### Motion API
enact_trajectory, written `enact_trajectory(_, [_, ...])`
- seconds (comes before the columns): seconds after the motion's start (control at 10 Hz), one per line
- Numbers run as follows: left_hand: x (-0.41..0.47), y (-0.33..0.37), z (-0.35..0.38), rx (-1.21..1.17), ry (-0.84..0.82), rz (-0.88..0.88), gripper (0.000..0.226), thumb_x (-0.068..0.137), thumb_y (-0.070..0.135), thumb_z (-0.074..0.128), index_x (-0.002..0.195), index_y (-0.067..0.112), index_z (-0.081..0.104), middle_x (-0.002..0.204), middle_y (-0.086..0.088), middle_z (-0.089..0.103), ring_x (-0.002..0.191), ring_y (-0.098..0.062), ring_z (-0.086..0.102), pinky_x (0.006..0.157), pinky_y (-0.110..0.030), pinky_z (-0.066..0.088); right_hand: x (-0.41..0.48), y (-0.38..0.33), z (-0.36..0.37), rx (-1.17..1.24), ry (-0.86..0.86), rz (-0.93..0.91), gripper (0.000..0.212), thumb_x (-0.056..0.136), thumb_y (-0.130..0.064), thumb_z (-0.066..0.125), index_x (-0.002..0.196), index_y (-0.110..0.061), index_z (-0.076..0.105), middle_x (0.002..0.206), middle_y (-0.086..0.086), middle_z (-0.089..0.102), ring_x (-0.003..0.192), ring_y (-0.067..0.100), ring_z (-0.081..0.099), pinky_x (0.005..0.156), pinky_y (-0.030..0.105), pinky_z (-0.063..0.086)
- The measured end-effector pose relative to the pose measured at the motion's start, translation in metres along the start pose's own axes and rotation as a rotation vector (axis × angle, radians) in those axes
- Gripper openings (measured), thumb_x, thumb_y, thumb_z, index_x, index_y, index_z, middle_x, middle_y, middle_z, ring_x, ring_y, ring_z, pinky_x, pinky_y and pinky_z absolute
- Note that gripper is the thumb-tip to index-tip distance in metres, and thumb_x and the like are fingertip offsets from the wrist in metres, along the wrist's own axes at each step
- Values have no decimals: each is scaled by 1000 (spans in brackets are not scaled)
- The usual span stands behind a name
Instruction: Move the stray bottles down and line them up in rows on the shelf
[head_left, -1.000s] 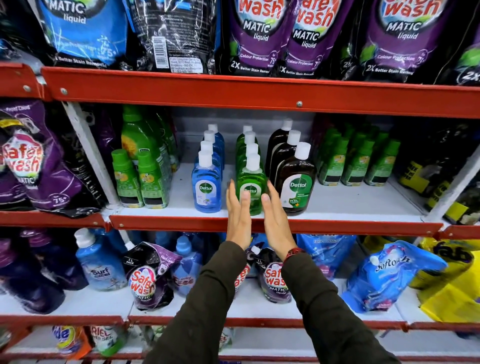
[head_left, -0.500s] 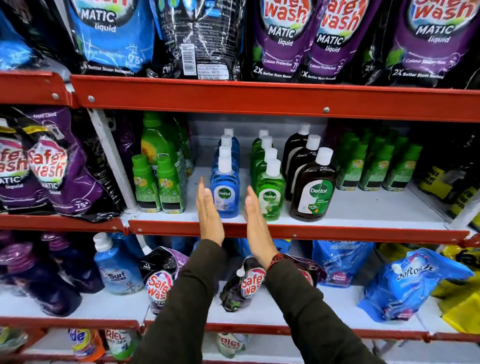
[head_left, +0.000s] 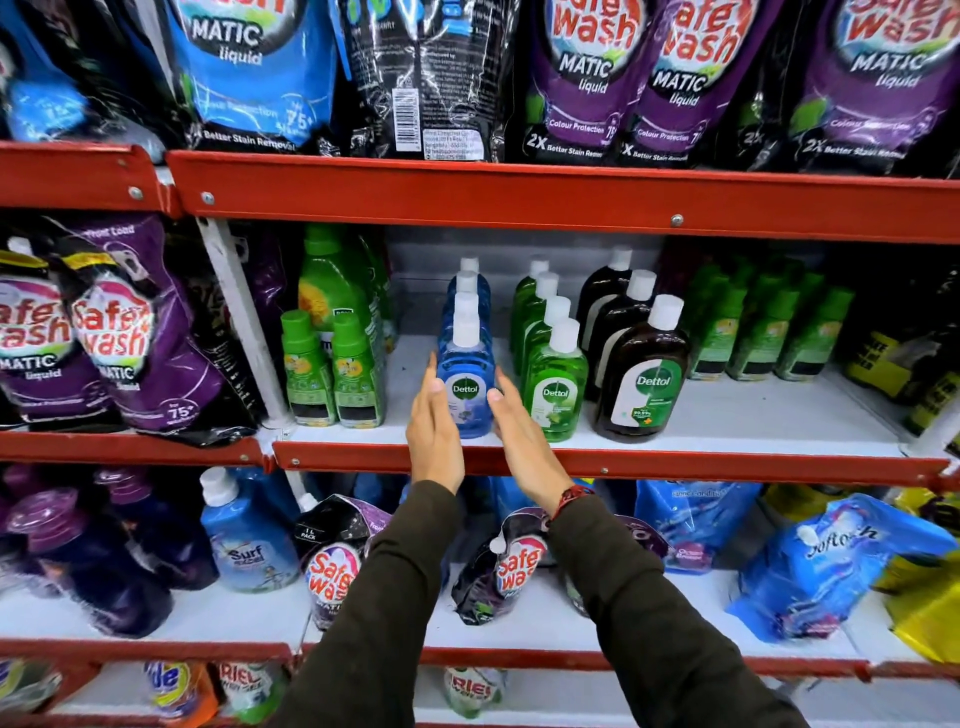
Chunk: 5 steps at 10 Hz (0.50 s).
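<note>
Three rows of Dettol bottles stand front to back on the white middle shelf (head_left: 753, 415): a blue row with its front bottle (head_left: 466, 387), a green row (head_left: 556, 395) and a dark brown row (head_left: 644, 384). My left hand (head_left: 434, 434) lies flat against the left side of the front blue bottle. My right hand (head_left: 524, 441) is flat along its right side, fingers straight, in the gap between the blue and green rows. Neither hand curls around the bottle.
Small green bottles (head_left: 332, 374) stand left of the blue row and more (head_left: 763, 332) sit to the right at the back. Safe Wash pouches (head_left: 587, 78) hang over the red rail (head_left: 519, 197) above. Pouches and Surf bottles (head_left: 244, 545) fill the shelf below.
Both hands have shifted left from either side of the green row to either side of the blue row, and closed in against its front bottle.
</note>
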<state>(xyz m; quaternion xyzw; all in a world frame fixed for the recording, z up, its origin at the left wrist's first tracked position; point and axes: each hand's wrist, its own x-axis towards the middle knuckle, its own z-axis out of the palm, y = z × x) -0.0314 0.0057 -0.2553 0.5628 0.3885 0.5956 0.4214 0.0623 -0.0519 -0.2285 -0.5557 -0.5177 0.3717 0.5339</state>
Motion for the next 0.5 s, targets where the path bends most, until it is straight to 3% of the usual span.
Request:
enact_trajectory(0.1, [-1, -1, 0, 34, -6, 9, 60, 104, 54, 27, 156, 26, 38, 159, 4, 44, 145, -8, 41, 123, -32, 32, -3, -3, -3, -22, -2, -7, 61, 104, -49, 37, 160, -31, 19, 162, -16, 27, 146, -2, 27, 126, 29, 22])
enact_trajectory(0.2, [-2, 0, 2, 54, -19, 18, 68, 100, 60, 25, 158, 26, 34, 162, 2, 41, 147, -8, 38, 123, -31, 30, -5, -3, -5, -55, -10, -15, 61, 106, -45, 38, 161, -30, 17, 165, -11, 27, 145, -3, 26, 116, 19, 20])
enact_trajectory(0.3, [-2, -2, 3, 82, -15, 25, 65, 102, 54, 25, 159, 25, 31, 164, 1, 37, 145, -2, 33, 120, -25, 26, -7, -5, -7, -85, -17, -27, 62, 105, -45, 39, 161, -29, 18, 162, -13, 30, 142, -3, 27, 108, 8, 23])
enact_trajectory(0.4, [-7, 0, 2, 98, 3, 30, 61, 104, 53, 26, 160, 30, 28, 167, -1, 31, 149, -6, 29, 124, -32, 26, -12, -4, -6, -68, 14, -35, 58, 106, -44, 39, 159, -25, 27, 161, -11, 34, 140, -3, 31, 110, 7, 25])
enact_trajectory(0.5, [-13, -2, 2, 109, 126, 132, 54, 107, 42, 29, 157, 23, 35, 163, -5, 36, 149, -16, 34, 123, -37, 29, -22, 3, -9, -2, 141, -108, 56, 100, -55, 41, 147, -27, 47, 152, -6, 51, 141, 8, 47, 123, 39, 35])
